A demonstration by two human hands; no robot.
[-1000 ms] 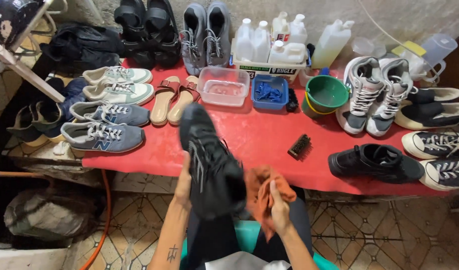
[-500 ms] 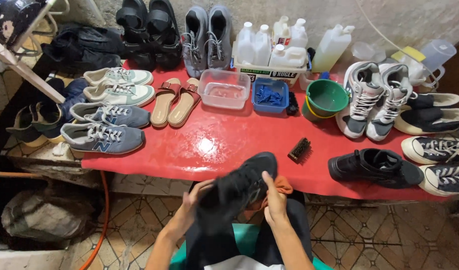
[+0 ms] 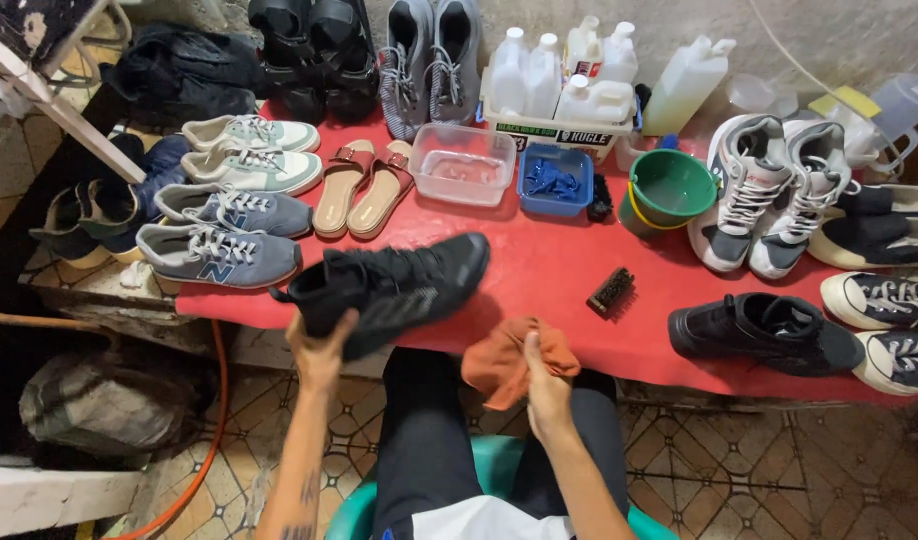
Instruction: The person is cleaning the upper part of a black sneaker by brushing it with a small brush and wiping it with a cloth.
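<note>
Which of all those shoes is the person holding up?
The black sneaker. The left hand grips its heel above the red table's edge; all the other shoes just sit there. The right hand holds an orange cloth.

The sneaker point(image 3: 394, 288) lies on the table's point(image 3: 539, 260) near edge, left of the brush point(image 3: 611, 292) and cloth point(image 3: 514, 360).

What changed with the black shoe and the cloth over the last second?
The black sneaker swung from toe-up to lying sideways, and is now held by the left hand alone at its heel end. The right hand came off the shoe, keeping the orange cloth. The brush and other shoes stayed put.
</note>
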